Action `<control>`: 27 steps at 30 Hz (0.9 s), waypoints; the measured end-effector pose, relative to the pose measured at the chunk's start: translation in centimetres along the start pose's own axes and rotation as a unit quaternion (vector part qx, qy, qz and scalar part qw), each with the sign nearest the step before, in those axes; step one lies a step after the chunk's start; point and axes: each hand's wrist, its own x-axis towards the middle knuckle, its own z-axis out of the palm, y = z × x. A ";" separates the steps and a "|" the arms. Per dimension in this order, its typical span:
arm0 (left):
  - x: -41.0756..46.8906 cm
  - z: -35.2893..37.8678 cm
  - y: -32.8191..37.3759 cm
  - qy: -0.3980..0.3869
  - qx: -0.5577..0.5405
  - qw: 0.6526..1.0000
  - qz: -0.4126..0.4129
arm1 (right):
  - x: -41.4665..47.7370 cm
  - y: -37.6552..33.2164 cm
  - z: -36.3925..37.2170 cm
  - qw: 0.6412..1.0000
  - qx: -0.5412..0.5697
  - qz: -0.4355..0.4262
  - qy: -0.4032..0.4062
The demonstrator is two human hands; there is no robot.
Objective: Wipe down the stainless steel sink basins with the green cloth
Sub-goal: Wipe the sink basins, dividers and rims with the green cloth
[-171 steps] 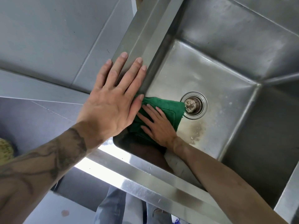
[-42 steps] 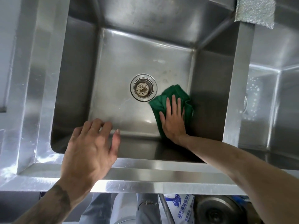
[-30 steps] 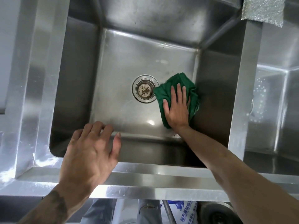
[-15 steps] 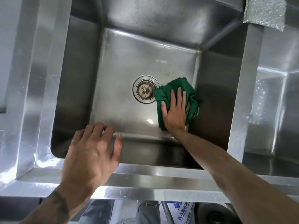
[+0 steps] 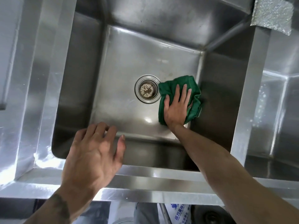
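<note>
Green cloth (image 5: 169,88) is pressed flat on the floor of the sink basin (image 5: 129,62), at the floor's right edge. It is bunched against the foot of the right wall and lies just beside the drain strainer (image 5: 146,91). Much of the cloth is hidden under the right hand (image 5: 176,109), so only its crumpled, nubby border is seen around the palm. The fingers of that hand are laid straight and slightly apart on the fabric, with the thumb out to the left.

The left hand (image 5: 92,157) is held at the basin's front rim (image 5: 153,183), its fingers loosely bent and a little spread, with nothing gripped. Whether the rim is touched cannot be told. A dark tattoo (image 5: 59,206) on the forearm is blurred.

Brushed, dully reflective steel is shown throughout, with faint smears on the square floor and brownish grime on the round perforated strainer. A second basin (image 5: 275,110) beyond the divider (image 5: 249,94) is cut off by the right edge. A silvery, pebbled pad (image 5: 271,13) at the divider's far end is cropped by the top edge. Below the rim, a printed bag (image 5: 178,214) is only partly seen.
</note>
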 end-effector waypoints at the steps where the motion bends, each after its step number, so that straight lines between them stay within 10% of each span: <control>1: -0.1 0.0 0.1 -0.002 -0.002 1.000 -0.001 | 0.0 0.2 -0.1 1.000 0.006 0.003 0.003; 11: -0.2 0.4 -0.1 0.019 -0.003 1.000 0.000 | -5.7 0.4 -0.6 0.993 -0.013 0.082 -0.079; 27: 0.2 0.9 -0.2 0.045 -0.028 0.999 0.002 | 8.7 -5.3 -0.2 0.996 0.067 0.059 0.015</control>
